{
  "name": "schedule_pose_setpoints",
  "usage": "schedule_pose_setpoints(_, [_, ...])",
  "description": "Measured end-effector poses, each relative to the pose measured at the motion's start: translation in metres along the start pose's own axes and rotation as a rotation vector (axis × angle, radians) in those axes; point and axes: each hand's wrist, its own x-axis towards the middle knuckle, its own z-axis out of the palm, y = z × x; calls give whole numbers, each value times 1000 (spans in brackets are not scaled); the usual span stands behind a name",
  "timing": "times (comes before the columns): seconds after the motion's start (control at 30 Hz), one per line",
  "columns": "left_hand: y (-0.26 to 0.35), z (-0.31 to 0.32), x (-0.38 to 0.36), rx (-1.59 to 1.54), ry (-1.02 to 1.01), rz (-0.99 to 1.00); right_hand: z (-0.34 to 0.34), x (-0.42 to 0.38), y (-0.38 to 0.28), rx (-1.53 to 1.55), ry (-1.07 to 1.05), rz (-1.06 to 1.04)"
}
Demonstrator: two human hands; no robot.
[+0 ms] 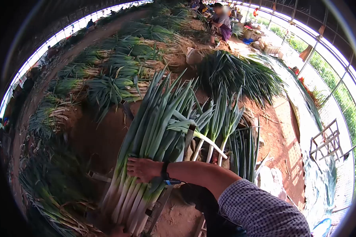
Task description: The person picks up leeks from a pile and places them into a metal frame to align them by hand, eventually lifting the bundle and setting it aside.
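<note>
A large bundle of leeks (pixel 156 126) lies in front of me, green leaves pointing up and away, white stalks toward me. My right hand (pixel 143 169) is closed over the middle of the bundle, where leaves meet stalks, its fingers wrapped on the stalks. A dark band is on that wrist. My left hand (pixel 119 231) shows only as a dim part at the bottom edge by the white stalk ends; its fingers cannot be made out. Just right of the bundle, a few loose leeks (pixel 213 130) lie across a dark frame bar (pixel 189 138).
Many leek piles (pixel 110 89) cover the soil at the left and back. A big leafy heap (pixel 239 75) lies beyond the loose leeks. A person (pixel 221 23) sits at the back. A metal frame (pixel 326 142) stands at the right by the mesh wall.
</note>
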Motion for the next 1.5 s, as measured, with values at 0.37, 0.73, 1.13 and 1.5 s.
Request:
schedule_pose_setpoints(0.37, [-54,33,60,-60,196,205,-3,11,-5,24,-67,-28])
schedule_pose_setpoints(0.73, [-45,21,55,-61,121,195,-5,9,-5,7,-30,-25])
schedule_pose_setpoints(1.13, [-48,44,46,15,485,250,-8,1,-21,24,19,-19])
schedule_pose_setpoints(1.5, [-39,36,26,-56,585,188,-8,1,-21,45,-11,13])
